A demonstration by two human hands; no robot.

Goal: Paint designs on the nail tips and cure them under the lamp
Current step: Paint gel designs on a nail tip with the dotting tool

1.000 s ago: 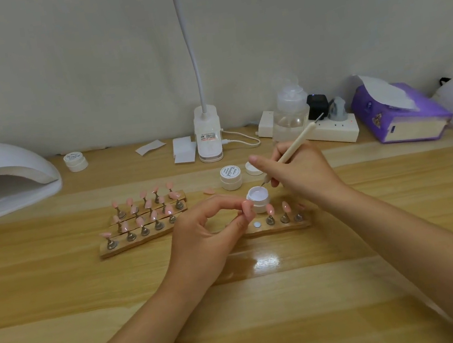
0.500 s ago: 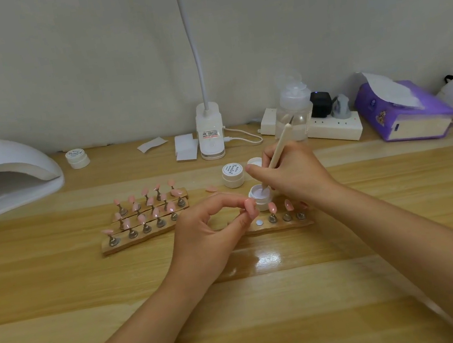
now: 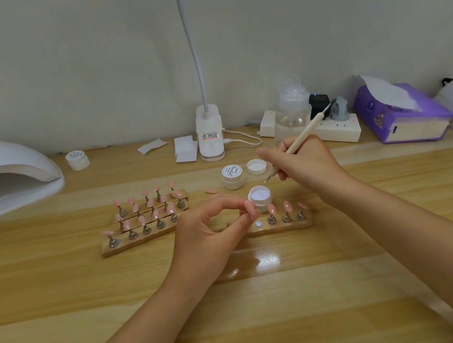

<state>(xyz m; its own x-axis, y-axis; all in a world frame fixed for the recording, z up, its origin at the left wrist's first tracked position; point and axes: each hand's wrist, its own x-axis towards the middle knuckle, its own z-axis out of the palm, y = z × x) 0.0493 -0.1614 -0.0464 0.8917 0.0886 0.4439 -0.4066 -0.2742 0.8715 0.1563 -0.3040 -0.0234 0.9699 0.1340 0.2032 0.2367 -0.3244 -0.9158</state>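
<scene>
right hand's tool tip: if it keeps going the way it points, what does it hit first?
Likely the white gel in the open jar: the right hand aims the dotting tool down-left, tip just above its rim.

Rear of table [image 3: 60, 284], by the wall: clip lamp [image 3: 209, 135] with cable [image 3: 241, 139], paper slips [image 3: 185, 148], clear bottle [image 3: 292, 111], power strip [image 3: 336, 127] with adapters [image 3: 318, 104], purple tissue pack [image 3: 401, 112].

The open jar [image 3: 260, 196] sits mid-bench [image 3: 60, 284]. Just behind it stand a closed jar [image 3: 232, 176] and a loose lid [image 3: 257, 166]; farther behind, the desk lamp [image 3: 210, 137]. Just before the open jar lies a nail stand [image 3: 280, 223]; left of it, three more stands [image 3: 144, 219]. The curing lamp [image 3: 0, 178] sits far left, the tissue box [image 3: 402, 115] far right behind.
</scene>
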